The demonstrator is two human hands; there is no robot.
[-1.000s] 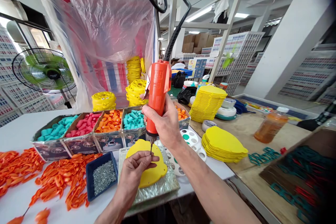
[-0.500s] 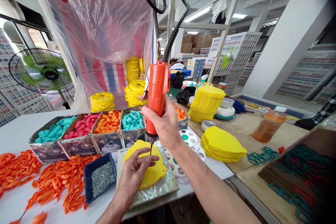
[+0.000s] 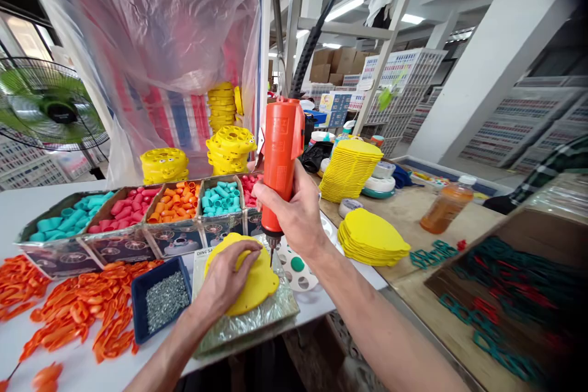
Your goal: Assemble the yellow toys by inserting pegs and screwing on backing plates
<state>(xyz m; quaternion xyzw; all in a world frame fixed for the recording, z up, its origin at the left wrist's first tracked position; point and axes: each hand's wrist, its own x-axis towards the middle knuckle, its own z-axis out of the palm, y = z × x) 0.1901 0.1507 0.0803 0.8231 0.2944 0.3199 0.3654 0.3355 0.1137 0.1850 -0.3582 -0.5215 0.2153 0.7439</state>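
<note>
My right hand [image 3: 301, 205] is wrapped around an orange electric screwdriver [image 3: 279, 153], held upright with its thin bit pointing down at the right edge of a yellow plastic plate [image 3: 252, 294]. Over that plate's upper left part is my left hand [image 3: 227, 275], fingers bent and thumb close to the fingertips. Whatever may be between them is hidden. The plate lies on a plastic-wrapped flat box [image 3: 280, 312]. Just left of it is a dark blue tray [image 3: 136, 303] holding small metal screws [image 3: 166, 301].
Compartment boxes [image 3: 177, 239] of coloured plastic caps line the back. Orange plastic pieces [image 3: 76, 303] spread on the left. Yellow plates are stacked [image 3: 372, 239] at right, beside a white perforated disc [image 3: 305, 282], a bottle [image 3: 445, 208] and an open carton [image 3: 482, 214].
The view has shifted. My left fingers have moved away from the screwdriver bit to the plate's upper left. The bit now points at the plate's right edge, still held in my right hand.
</note>
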